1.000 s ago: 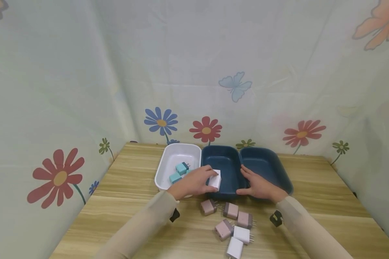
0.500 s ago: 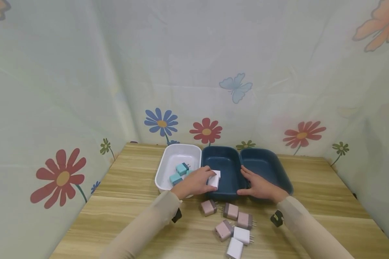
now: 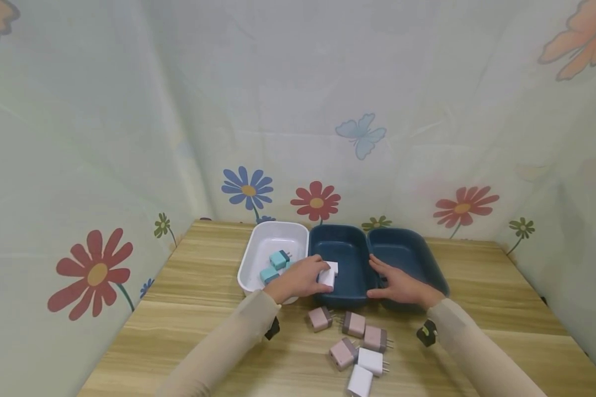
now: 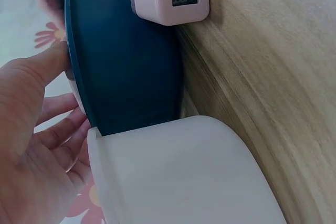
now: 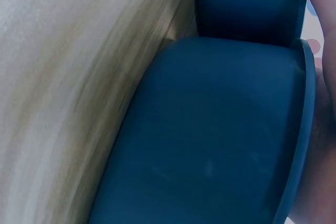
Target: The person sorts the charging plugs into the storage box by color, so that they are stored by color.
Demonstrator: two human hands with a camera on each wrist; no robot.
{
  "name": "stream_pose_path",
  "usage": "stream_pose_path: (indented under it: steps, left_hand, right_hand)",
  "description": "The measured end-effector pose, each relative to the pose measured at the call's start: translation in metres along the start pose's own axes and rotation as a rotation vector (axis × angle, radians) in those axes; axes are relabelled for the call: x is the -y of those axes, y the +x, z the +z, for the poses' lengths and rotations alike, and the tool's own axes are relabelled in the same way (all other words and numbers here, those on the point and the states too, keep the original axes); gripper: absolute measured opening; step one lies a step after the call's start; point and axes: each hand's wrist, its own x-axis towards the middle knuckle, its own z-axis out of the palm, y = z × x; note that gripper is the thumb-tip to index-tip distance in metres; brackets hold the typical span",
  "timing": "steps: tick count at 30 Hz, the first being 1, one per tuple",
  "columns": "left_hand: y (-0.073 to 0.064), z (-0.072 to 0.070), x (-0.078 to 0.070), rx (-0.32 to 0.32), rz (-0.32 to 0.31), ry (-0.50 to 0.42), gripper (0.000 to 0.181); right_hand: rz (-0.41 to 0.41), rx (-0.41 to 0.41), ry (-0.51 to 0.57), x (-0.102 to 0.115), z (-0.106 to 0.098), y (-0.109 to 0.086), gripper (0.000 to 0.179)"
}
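Note:
My left hand reaches over the front left of the middle dark blue bin. Its thumb and fingers pinch a white charger plug low inside that bin. A white corner shows just behind the plug; whether it belongs to a second one, I cannot tell. In the left wrist view the bin's wall hides most of the held plug. My right hand rests at the rims where the middle bin meets the right dark blue bin, its fingers extended and holding nothing.
A white bin on the left holds several turquoise charger plugs. In front of the bins lie several pink plugs and two white plugs on the wooden table. A flowered curtain stands behind.
My left hand stays almost in place, with the white plug shifting very slightly in its grip. My right thumb has slid a little to the right along the bin rims.

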Motion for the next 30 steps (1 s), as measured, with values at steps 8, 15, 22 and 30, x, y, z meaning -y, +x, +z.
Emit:
stream_pose_path:
  steps: [8,15,22,30]
  left_hand:
    - [0.0012,-0.0034,-0.0007,0.018,-0.041,-0.023,0.056]
    - [0.0042,-0.0028,-0.0006,0.031,-0.045,-0.022,0.055]
    - [0.0067,-0.0031,0.0021,0.042,-0.034,-0.026,0.055]
    - [0.0021,-0.0081,0.0029,0.054,-0.004,0.010,0.055]
  right_hand:
    - [0.000,0.000,0.022,0.0012,-0.0030,-0.0011,0.092]
    - [0.026,0.001,0.021,0.0018,-0.0034,-0.0012,0.093]
    - [0.025,-0.002,0.007,0.0025,-0.0028,-0.0002,0.093]
    - [0.048,-0.011,0.009,0.0016,-0.0001,0.0017,0.094]
